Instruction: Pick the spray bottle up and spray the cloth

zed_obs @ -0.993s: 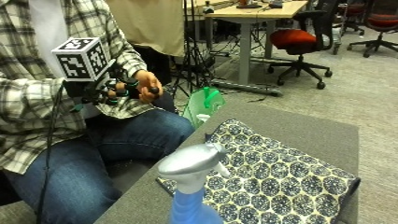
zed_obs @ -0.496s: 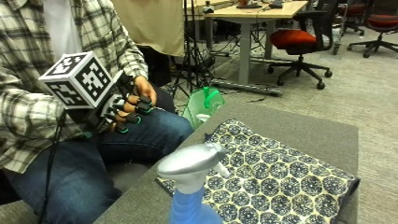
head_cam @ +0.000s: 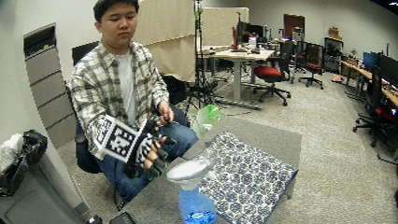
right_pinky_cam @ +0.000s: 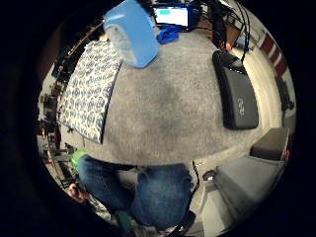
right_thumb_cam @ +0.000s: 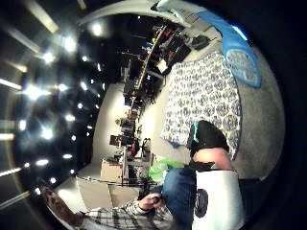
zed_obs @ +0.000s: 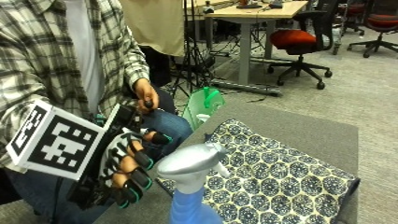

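Nearest in the outside view is the bottle [zed_obs: 189, 186]: blue body, grey spray head on top, standing upright at the near end of the grey table [zed_obs: 298, 128]. Its nozzle points toward the cloth.

Just left of the bottle's head hangs my right hand [zed_obs: 127, 168], gloved, in the air beside the table's near-left edge. My fingers [zed_obs: 142, 159] are spread and only gently bent, tips toward the bottle, and they hold nothing. There is a gap between my fingertips and the spray head; I touch neither the bottle nor the table. From the little-finger palm view the bottle [right_pinky_cam: 131, 32] stands on the grey top beside the cloth [right_pinky_cam: 89, 89], apart from my palm.

Past the bottle, the cloth [zed_obs: 280, 175] lies flat on the table, a white one with a dark blue round pattern. It covers the right and middle of the top and reaches the near-right edge, where a corner seems to hang over a little, though the angle makes that hard to judge. The bottle stands at the cloth's near-left edge; I cannot tell whether its base sits on the cloth or just off it.

Farther left, my bare hand [zed_obs: 144, 97] rests by my lap, curled round a small dark thing. Beyond the table's far-left corner a green bag [zed_obs: 205, 105] sits on the floor. Farther back stand a desk [zed_obs: 255, 11] and a red chair [zed_obs: 298, 39].
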A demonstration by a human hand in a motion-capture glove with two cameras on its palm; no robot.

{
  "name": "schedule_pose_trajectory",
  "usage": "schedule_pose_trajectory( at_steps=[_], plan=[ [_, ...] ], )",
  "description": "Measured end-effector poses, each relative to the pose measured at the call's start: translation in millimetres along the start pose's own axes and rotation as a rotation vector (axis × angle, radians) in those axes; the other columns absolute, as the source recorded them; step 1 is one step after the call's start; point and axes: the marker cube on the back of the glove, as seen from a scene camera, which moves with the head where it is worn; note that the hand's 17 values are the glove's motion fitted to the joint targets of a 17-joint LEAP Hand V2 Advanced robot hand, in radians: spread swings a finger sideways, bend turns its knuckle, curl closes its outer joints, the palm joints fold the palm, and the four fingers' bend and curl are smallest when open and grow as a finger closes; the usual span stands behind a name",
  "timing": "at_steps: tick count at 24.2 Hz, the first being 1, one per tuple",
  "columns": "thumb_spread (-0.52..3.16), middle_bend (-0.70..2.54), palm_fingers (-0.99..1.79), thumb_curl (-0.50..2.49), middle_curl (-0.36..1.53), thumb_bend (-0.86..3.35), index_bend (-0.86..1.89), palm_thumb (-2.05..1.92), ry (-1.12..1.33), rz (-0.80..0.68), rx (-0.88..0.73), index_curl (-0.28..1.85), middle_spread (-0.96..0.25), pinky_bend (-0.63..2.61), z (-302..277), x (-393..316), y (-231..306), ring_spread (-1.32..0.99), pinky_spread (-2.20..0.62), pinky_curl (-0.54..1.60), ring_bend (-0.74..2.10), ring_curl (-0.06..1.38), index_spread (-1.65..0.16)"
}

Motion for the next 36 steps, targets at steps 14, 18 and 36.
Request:
schedule_pose_trajectory(
  at_steps=[14, 18, 36],
  plan=[
    [1.02, 0.21, 0.15, 0.48, 0.28, 0.06, 0.15, 0.82, -0.172, 0.019, 0.130, 0.27, 0.04, 0.56, 11.1, 30.7, -90.6, 0.13, 0.18, 0.22, 0.42, 0.26, -0.24],
    [0.99, 0.22, 0.26, 0.50, 0.30, 0.05, 0.17, 0.86, -0.244, -0.045, 0.197, 0.27, 0.03, 0.52, 14.4, 30.4, -108.6, 0.10, 0.17, 0.21, 0.46, 0.27, -0.26],
    [0.73, 0.49, 1.12, 0.59, 0.43, -0.01, 0.08, 1.03, -0.348, -0.119, 0.388, 0.23, -0.10, 0.62, 24.4, 37.0, -152.1, -0.13, -0.02, 0.29, 0.69, 0.39, -0.26]
  ],
)
